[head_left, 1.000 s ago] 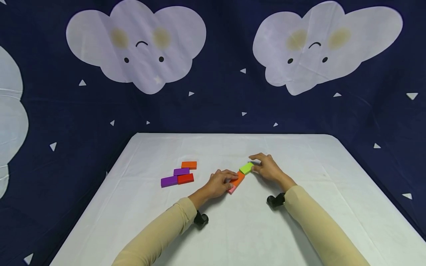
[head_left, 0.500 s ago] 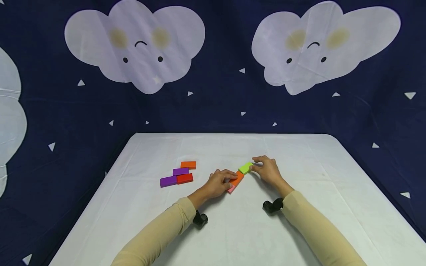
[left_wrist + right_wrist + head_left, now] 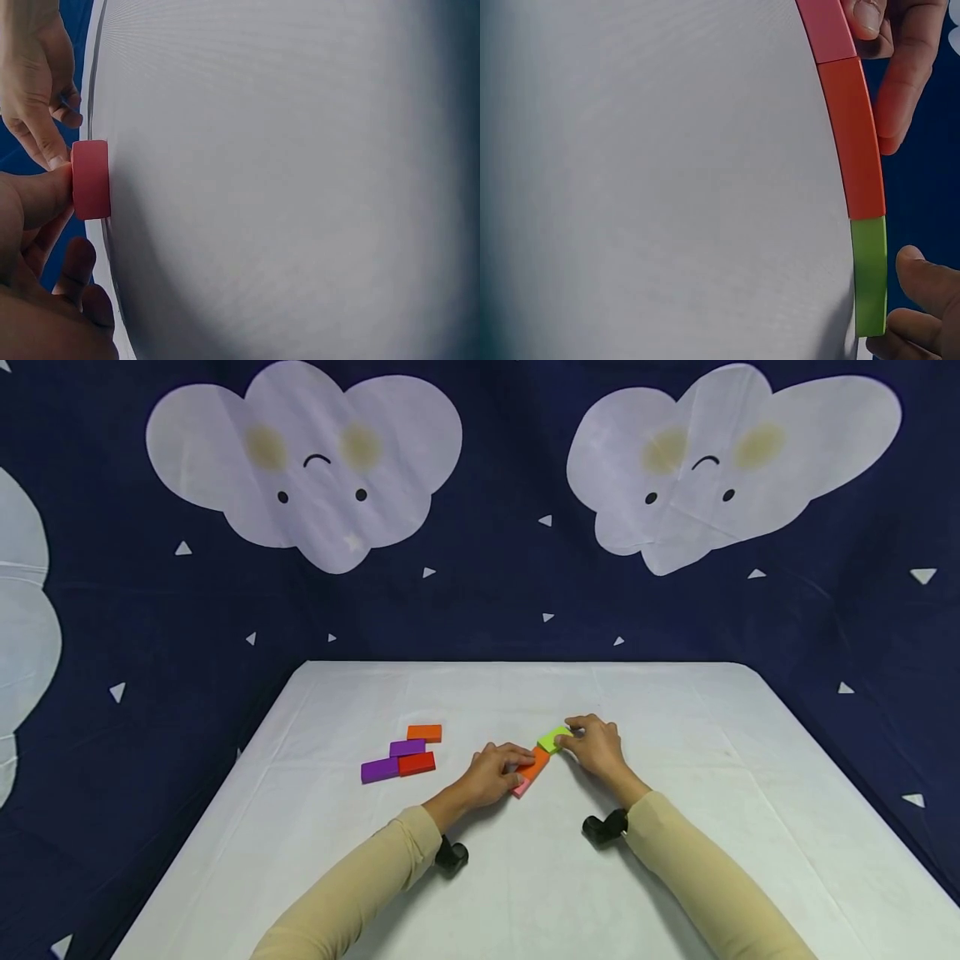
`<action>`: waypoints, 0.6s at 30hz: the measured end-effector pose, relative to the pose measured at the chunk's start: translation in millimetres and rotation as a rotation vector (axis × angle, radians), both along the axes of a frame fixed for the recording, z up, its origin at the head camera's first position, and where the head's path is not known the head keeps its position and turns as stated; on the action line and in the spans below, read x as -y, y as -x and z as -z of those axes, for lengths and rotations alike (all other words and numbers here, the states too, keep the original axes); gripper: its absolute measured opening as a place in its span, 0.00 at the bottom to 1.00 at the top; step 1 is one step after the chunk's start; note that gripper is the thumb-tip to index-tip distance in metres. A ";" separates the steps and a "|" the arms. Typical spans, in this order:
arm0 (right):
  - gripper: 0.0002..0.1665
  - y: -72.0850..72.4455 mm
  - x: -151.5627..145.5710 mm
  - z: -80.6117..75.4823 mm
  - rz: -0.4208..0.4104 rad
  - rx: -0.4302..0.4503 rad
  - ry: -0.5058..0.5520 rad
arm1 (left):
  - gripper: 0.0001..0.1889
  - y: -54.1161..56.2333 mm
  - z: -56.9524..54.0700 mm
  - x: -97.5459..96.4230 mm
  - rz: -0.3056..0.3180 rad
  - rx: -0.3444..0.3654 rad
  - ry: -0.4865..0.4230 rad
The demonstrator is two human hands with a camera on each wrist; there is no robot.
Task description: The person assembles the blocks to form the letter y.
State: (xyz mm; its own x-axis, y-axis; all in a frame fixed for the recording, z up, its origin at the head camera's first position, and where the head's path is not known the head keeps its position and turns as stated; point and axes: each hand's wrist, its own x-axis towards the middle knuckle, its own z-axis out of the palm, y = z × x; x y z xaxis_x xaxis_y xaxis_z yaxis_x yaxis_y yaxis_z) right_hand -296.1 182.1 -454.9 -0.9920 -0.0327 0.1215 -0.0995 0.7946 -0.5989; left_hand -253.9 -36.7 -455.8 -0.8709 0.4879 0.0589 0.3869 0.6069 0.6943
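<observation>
A pink block (image 3: 521,788), an orange block (image 3: 537,762) and a green block (image 3: 551,740) lie end to end in a slanting row on the white table. My left hand (image 3: 491,774) holds the near part of this row, its thumb at the pink block and its fingers along the orange one. In the left wrist view, only the end of the pink block (image 3: 91,180) shows beside the thumb. At the row's far end my right hand (image 3: 598,747) pinches the green block between thumb and fingers. The right wrist view shows fingertips (image 3: 889,339) at the green block's (image 3: 869,277) end.
Left of the hands lie two purple blocks (image 3: 380,770), a red block (image 3: 417,764) and another orange block (image 3: 424,733), grouped in a stepped arrangement. A dark blue cloth (image 3: 517,593) with clouds hangs behind the white table (image 3: 540,893). Black wrist cameras (image 3: 602,829) hang under both wrists.
My right hand has drawn in toward the green block, its fingers now closer around it, and its wrist has shifted left. The left hand and the blocks look nearly unchanged.
</observation>
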 end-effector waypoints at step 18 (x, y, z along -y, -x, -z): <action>0.24 1.6 -0.9 -0.6 -0.038 0.059 -0.026 | 0.17 -1.1 0.2 0.1 -0.001 -0.022 0.000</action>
State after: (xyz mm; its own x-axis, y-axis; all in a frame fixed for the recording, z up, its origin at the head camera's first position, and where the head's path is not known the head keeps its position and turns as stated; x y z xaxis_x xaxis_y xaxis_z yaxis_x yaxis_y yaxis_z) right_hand -297.7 183.0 -454.3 -0.9955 -0.0728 0.0614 -0.0950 0.8061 -0.5841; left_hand -252.8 -36.8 -456.0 -0.8697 0.4873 0.0779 0.4015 0.6069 0.6859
